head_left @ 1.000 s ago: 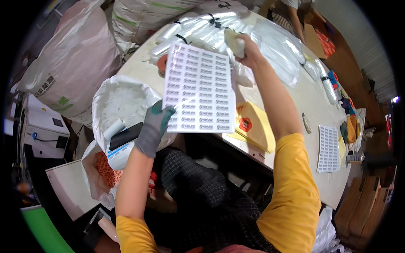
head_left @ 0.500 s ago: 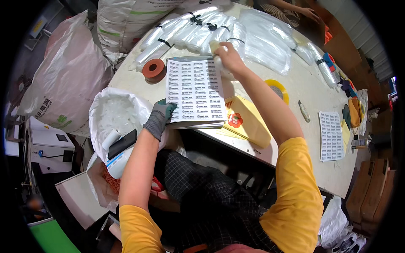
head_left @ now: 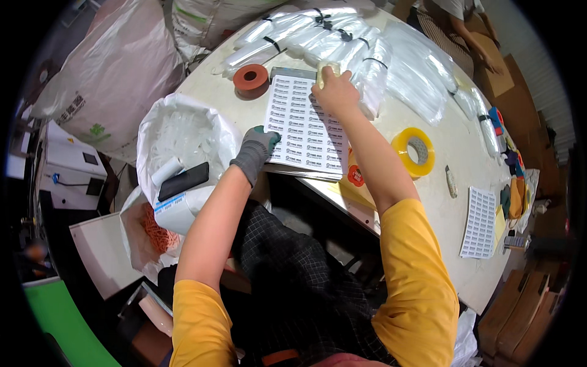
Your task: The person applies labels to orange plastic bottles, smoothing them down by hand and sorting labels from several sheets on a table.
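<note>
From my end I see the label sheets (head_left: 299, 125) lying at the near edge of the table (head_left: 447, 226), right hand (head_left: 336, 95) clasping a pale block (head_left: 329, 70) by their top, gloved left hand (head_left: 255, 151) on their side, whether pinching I can't tell, and lopsided pressure could skew or crease them.

Right hand (head_left: 337, 96) (bare) holding pale block (head_left: 320, 74), seemingly

Sleeves (head_left: 416, 251): yellow, short, rather loose
Left grip (head_left: 255, 150): grey knitted glove (head_left: 247, 164), partly green
Right grip (head_left: 339, 96): bare, without glove
Dark garment (head_left: 284, 248): black, checked with thin pale lines
</note>
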Demonstrator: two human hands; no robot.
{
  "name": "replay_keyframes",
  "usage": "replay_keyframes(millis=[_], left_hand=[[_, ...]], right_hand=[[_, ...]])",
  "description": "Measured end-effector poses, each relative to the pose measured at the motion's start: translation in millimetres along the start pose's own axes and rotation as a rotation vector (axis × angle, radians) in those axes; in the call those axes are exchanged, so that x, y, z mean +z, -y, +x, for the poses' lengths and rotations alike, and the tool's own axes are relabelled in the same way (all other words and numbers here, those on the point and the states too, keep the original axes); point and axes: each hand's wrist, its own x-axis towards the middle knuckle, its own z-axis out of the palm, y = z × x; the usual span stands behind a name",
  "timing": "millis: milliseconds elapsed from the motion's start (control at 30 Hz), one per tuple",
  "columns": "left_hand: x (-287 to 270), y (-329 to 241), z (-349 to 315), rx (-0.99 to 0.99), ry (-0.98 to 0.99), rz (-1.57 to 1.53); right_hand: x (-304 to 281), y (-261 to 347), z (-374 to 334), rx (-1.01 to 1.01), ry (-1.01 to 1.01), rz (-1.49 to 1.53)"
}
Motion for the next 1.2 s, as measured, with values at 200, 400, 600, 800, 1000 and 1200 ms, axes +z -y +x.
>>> replay_keyframes(millis=[200, 400, 600, 800, 1000, 1200], left_hand=[[1, -27, -139, 0.391, -0.494, 0.888], [-23, 74, -294, 0.582, -0.753, 0.601], [-110, 276, -457, -0.104, -1.372, 0.305], [-194, 515, -502, -0.539, -1.507, 0.822], [-303, 632, -553, -1.144, -1.225, 1.001], [-352, 691, -565, -1.339, -0.955, 0.494]], right_hand=[[20, 16, 17, -0.13, 0.015, -0.268], [-18, 36, -138, -0.905, -0.439, 0.189], [65, 81, -364, -1.235, 0.41, 0.517], [77, 112, -412, -1.29, 0.704, 0.444], [121, 138, -411, -1.267, 1.073, 0.315], [131, 137, -436, -1.133, 1.113, 0.326]])
